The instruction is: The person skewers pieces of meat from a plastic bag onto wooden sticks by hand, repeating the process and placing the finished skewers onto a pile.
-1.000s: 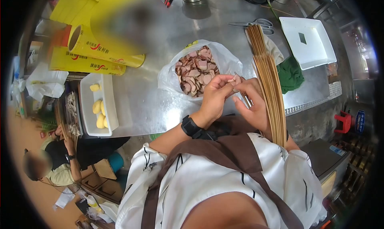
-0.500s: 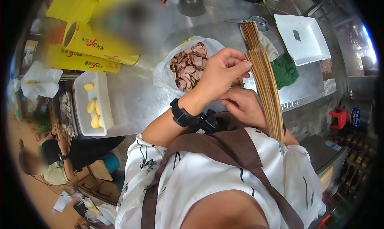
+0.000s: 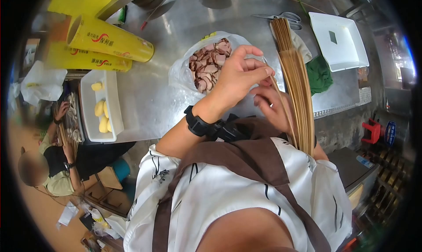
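Note:
A thin wooden skewer (image 3: 285, 106) is pinched between the thumb and fingers of my left hand (image 3: 241, 76), which wears a black band at the wrist. It slants down beside a thick bundle of skewers (image 3: 300, 102) that stands against my front, across my right forearm. Just below the left fingertips is my right hand (image 3: 273, 109), its thumb and curved fingers apart; its far fingers are partly hidden. Sliced brown-edged meat (image 3: 209, 65) fills an opened clear plastic bag (image 3: 178, 78) beyond my left hand.
A white tray (image 3: 113, 107) with several yellow potato-like pieces stands left, near yellow film rolls (image 3: 110, 38). Scissors (image 3: 285, 16), a green cloth (image 3: 318, 75) and a white tray (image 3: 358, 43) lie at the right on the metal table (image 3: 149, 93). Another person (image 3: 57, 164) sits at left.
A single skewer now stands apart from the bundle in my left hand. My right hand has risen slightly and its fingers have spread. The view has shifted a little.

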The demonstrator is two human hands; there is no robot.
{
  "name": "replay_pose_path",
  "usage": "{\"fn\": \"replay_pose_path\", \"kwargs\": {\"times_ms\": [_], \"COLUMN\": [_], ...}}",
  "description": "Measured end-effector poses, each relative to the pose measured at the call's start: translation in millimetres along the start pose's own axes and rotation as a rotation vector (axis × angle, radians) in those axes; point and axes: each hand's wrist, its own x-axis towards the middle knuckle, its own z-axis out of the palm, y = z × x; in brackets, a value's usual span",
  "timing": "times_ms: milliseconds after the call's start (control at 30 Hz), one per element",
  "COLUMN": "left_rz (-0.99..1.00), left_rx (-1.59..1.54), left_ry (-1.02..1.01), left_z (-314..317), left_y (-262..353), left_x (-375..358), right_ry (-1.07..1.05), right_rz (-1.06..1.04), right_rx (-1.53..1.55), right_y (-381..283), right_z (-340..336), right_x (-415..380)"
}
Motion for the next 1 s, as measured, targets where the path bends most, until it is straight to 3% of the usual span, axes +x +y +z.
{"fn": "replay_pose_path", "kwargs": {"times_ms": [33, 100, 200, 333, 500, 533, 600, 667, 700, 767, 900, 1000], "left_rz": [0.021, 0.015, -0.008, -0.015, 0.006, 0.048, 0.24, 0.164, 0.157, 0.113, 0.182, 0.103], "left_rx": [-0.022, -0.035, -0.085, -0.083, 0.048, 0.116, 0.582, 1.017, 1.017, 1.338, 1.376, 1.325], "left_ry": [0.015, 0.04, 0.067, 0.084, 0.111, 0.199, 0.437, 0.594, 0.59, 0.503, 0.4, 0.443], "left_z": [-2, -8, -22, -37, -52, -62, -107, -133, -137, -142, -148, -152], "left_y": [0, -3, -18, -35, -37, -37, -61, -56, -54, -52, -60, -58], "left_x": [-3, -8, -15, -20, -22, -20, -12, -22, -28, -38, -45, -52], "right_ry": [-0.014, 0.039, 0.061, -0.135, -0.141, -0.137, -0.134, -0.128, -0.133, -0.142, -0.14, -0.164], "right_rz": [0.0, 0.381, 0.363, 0.406, 0.418, 0.422, 0.419, 0.42, 0.425, 0.441, 0.445, 0.436], "right_rx": [0.004, 0.561, 0.794, 0.784, 0.734, 0.727, 0.707, 0.688, 0.661, 0.642, 0.705, 0.637], "right_y": [3, 8, 16, 6, 3, 3, 5, 8, 9, 11, 13, 9], "right_z": [-2, -5, -8, -12, -3, -5, -7, -10, -10, -8, -4, -6], "right_x": [1, 1, -2, -3, 0, 1, 2, 2, 1, 0, 1, 3]}}
